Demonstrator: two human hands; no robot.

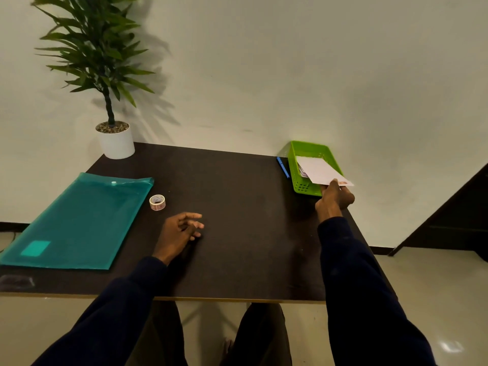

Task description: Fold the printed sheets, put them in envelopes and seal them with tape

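Observation:
My right hand pinches the near corner of a white envelope that lies tilted over the green basket at the table's far right. Other paper shows under the envelope inside the basket. My left hand rests on the dark table near the middle, fingers loosely curled and holding nothing. A small roll of tape stands on the table just left of and beyond my left hand. A teal plastic folder lies flat on the left side, its snap shut.
A blue pen lies beside the basket's left wall. A potted plant stands in the far left corner against the wall. The table's near edge runs just above my knees, with floor on the right.

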